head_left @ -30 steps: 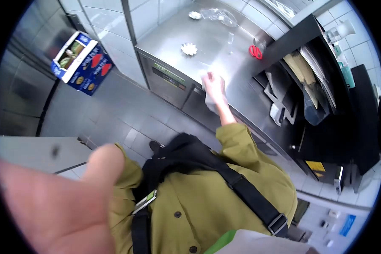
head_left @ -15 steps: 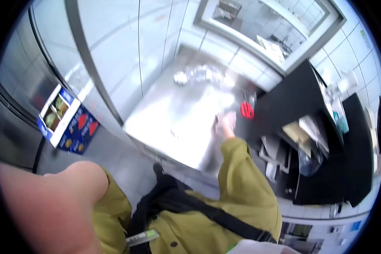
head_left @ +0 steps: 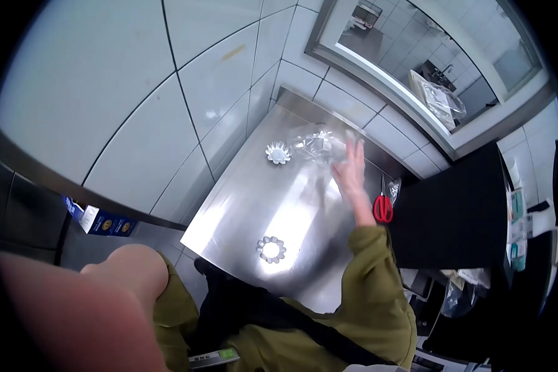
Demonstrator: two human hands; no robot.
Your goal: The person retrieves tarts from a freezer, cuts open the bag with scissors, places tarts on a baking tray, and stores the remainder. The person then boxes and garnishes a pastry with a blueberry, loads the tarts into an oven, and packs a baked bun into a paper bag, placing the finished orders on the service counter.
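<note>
My right hand (head_left: 351, 170) reaches over the steel table (head_left: 229, 211) with its fingers stretched out and slightly blurred. It holds nothing that I can see. A crumpled clear plastic bag (head_left: 316, 146) lies just left of the fingers; whether they touch it I cannot tell. Beside the bag sits a small fluted metal tin (head_left: 278, 153). Another fluted tin (head_left: 271, 250) rests closer to the table's front edge. Red-handled scissors (head_left: 383, 208) lie right of my wrist. My left arm (head_left: 130, 273) is bent close to the camera, and its hand is out of view.
White tiled walls (head_left: 223, 62) border the table at left and back, with a framed window (head_left: 415, 80) above. A black cabinet (head_left: 446, 204) stands on the right, holding papers and plastic packets. A blue printed box (head_left: 108, 224) is on the floor at left.
The camera has turned and come nearer the table. My right hand has moved toward the back, up to the bag, and its fingers now show stretched out.
</note>
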